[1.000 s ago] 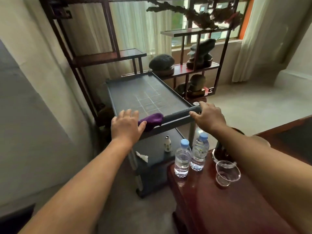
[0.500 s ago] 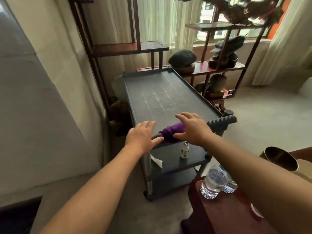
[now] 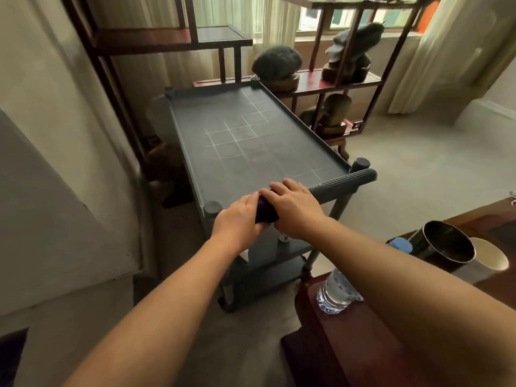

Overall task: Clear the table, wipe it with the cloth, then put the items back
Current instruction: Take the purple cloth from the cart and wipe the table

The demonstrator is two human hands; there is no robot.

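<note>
Tabletop (image 3: 223, 152): matt grey plastic, ribbed handle. Cloth (image 3: 265, 212): soft purple fabric. Shelf (image 3: 343, 82): glossy dark wood. Bottle (image 3: 335, 294): clear plastic.

**Setting: furnished room of a home or tea room**

A domestic sitting area is indicated. Pale carpet (image 3: 405, 174) is laid over the floor. A dark wooden display shelf (image 3: 346, 82) is stood before a curtained window (image 3: 315, 18), and ornamental stones (image 3: 277, 62) on carved bases are set on it. A grey plastic trolley (image 3: 304, 127) and a polished red-brown table (image 3: 371, 356) carrying a water bottle (image 3: 336, 294) and cups (image 3: 444, 244) are noted.
</note>
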